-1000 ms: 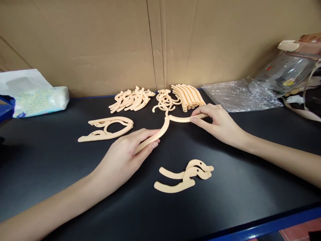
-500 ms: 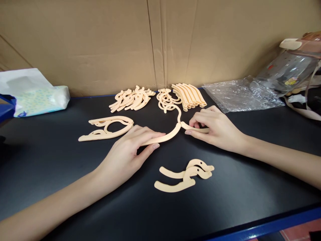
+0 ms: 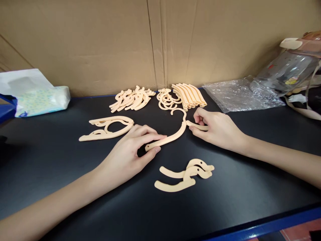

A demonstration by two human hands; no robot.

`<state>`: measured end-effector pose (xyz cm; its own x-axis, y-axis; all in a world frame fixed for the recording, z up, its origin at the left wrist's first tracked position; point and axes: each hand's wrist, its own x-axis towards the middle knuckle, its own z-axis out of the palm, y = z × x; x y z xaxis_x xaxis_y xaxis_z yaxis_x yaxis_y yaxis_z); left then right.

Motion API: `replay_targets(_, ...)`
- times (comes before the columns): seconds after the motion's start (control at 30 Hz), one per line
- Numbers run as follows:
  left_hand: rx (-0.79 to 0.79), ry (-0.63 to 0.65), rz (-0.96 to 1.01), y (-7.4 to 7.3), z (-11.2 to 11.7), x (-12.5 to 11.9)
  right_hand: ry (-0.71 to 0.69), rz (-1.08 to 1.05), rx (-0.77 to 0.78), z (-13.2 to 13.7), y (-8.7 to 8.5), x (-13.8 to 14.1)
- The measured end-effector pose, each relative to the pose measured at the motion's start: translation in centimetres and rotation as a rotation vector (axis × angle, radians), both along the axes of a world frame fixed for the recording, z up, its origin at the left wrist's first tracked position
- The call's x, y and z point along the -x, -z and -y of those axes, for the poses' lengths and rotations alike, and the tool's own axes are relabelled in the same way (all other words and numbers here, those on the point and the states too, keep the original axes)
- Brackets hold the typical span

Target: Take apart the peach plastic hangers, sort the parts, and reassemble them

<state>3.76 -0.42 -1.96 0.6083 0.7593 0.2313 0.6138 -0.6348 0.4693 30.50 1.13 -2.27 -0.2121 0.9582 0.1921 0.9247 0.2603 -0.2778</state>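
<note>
Pinching a pale peach plastic hanger (image 3: 174, 135) at both ends, the two hands hold it low at the middle of the black table (image 3: 225, 201); whether it rests on the surface cannot be told. The left hand (image 3: 126, 150) is closed on the tip of one arm between thumb and forefinger. The right hand (image 3: 218, 130) is curled shut around the other arm, close to the joint. The hanger is smooth and matte: two thin curved arms meet in a V under a small open hook that points toward the back.

Nearer the person lie loose pieces (image 3: 185, 175) of the same plastic, curved bars with rounded ends, overlapped. To the left rests a folded hanger (image 3: 106, 129), its arms closed into a teardrop loop.

Along the back edge sit a heap of curved parts (image 3: 131, 98), a tangle of hooks (image 3: 165, 98) and a neat stack of arms (image 3: 190, 95). A crinkled clear plastic bag (image 3: 240, 93) lies to the right. Beyond it is a clear container (image 3: 288, 70) with a coloured sticker too small to read. At the far left is a soft tissue packet (image 3: 40, 100) with a faint dotted print. A plain brown cardboard wall (image 3: 100, 43) with a vertical seam stands behind.
</note>
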Motion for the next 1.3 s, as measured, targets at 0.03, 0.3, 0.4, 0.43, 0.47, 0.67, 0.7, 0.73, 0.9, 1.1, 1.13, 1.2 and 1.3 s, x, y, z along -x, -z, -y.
replay_targets(0.03, -0.004, 0.007, -0.006, 0.0, 0.0, 0.0, 0.004, 0.005, -0.006, 0.0, 0.0, 0.0)
replay_targets(0.3, -0.015, 0.037, 0.015, 0.0, -0.1, 0.0, -0.028, -0.022, -0.051, -0.1, 0.3, -0.2)
replay_targets(0.4, -0.042, 0.045, 0.03, 0.2, -0.1, 0.0, -0.082, -0.078, -0.083, -0.2, 0.4, -0.4)
replay_targets(0.43, -0.044, 0.052, 0.039, 0.2, -0.2, 0.0, -0.108, -0.103, -0.103, -0.2, 0.4, -0.5)
replay_targets(0.47, -0.041, 0.063, 0.048, 0.2, -0.2, -0.1, -0.14, -0.129, -0.128, -0.1, 0.4, -0.5)
replay_targets(0.67, -0.043, 0.177, 0.047, 0.3, -0.2, 0.0, -0.465, -0.183, -0.255, 0.0, 0.3, -0.9)
replay_targets(0.7, -0.054, 0.19, 0.043, 0.3, -0.1, 0.0, -0.507, -0.175, -0.259, 0.0, 0.3, -1.0)
replay_targets(0.73, -0.062, 0.205, 0.034, 0.3, 0.0, 0.1, -0.537, -0.17, -0.259, -0.1, 0.3, -1.0)
replay_targets(0.9, -0.162, 0.303, -0.018, -0.2, 0.9, 0.0, -0.61, -0.172, -0.265, -0.1, 0.4, -1.2)
replay_targets(1.1, -0.302, 0.485, -0.025, -0.6, 1.9, -0.5, -0.686, -0.185, -0.29, -0.1, 0.5, -1.0)
replay_targets(1.13, -0.303, 0.496, -0.041, -0.6, 2.0, -0.6, -0.684, -0.186, -0.288, -0.1, 0.5, -1.0)
replay_targets(1.2, -0.291, 0.502, -0.07, -0.7, 2.3, -0.7, -0.682, -0.192, -0.291, -0.1, 0.4, -1.0)
replay_targets(1.3, -0.26, 0.492, -0.078, -0.8, 2.6, -0.8, -0.695, -0.2, -0.31, -0.1, 0.4, -1.1)
